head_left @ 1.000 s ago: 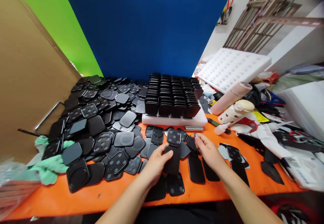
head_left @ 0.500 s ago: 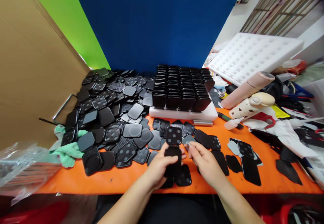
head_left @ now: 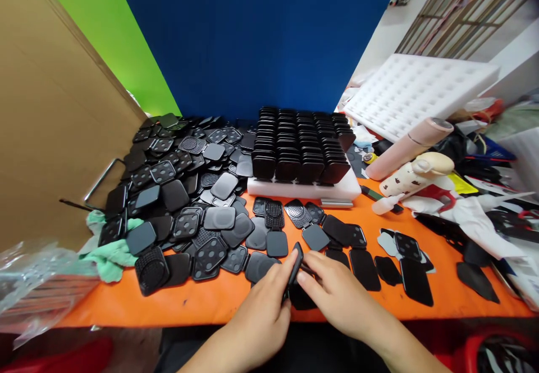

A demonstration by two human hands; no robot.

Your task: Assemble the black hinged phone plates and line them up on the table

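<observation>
A black hinged compact case (head_left: pixel 296 262) is tilted up on edge between my two hands, above the front part of the table. My left hand (head_left: pixel 264 310) is closed round its left side. From the right, my right hand (head_left: pixel 340 293) has thumb and fingers bent against the case, gripping it; the fingertips are partly hidden. Below the hands lies another dark case (head_left: pixel 304 300), mostly covered. Behind them, an opened case (head_left: pixel 277 244) lies flat, with a textured half and a smooth half.
A large heap of black cases (head_left: pixel 174 195) covers the left side. At the back, rows of upright black cases (head_left: pixel 300 142) stand in a white foam block (head_left: pixel 303 187). Right are a pink flask (head_left: pixel 410 148), a white dropper bottle (head_left: pixel 385 204) and a foam tray (head_left: pixel 421 92). A green cloth (head_left: pixel 112 258) lies left.
The case was open and upright in my left hand; now it is folded and turned on edge. My right hand has moved from a pinch beside it onto the case.
</observation>
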